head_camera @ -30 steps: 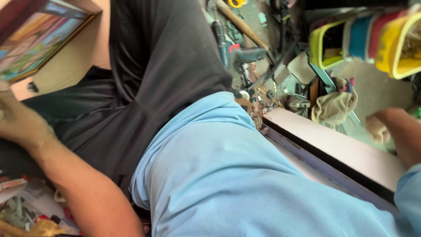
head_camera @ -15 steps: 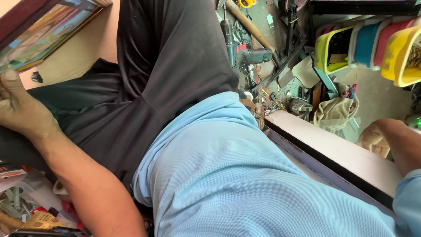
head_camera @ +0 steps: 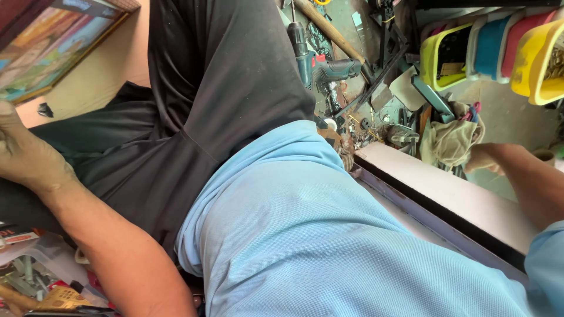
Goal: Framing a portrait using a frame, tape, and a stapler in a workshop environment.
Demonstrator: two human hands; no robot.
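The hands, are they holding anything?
Cannot be told. The left hand rests near a framed picture; the right hand reaches by a rag, fingers hidden.

At your upper left leans a framed colourful painting (head_camera: pixel 44 50); at upper right, bright yellow plastic bins (head_camera: pixel 537 58) sit above grey concrete floor (head_camera: pixel 511 117).

We note the light blue shirt (head_camera: pixel 329 235) as a fine-knit, matt cloth, and the dark trousers (head_camera: pixel 217 100) as smooth, matt fabric. The rag (head_camera: pixel 449 141) is crumpled, coarse cloth. The bins (head_camera: pixel 446 56) look like glossy plastic. The hammer handle (head_camera: pixel 332 29) is bare wood. The pale board (head_camera: pixel 452 196) appears smooth and matt.
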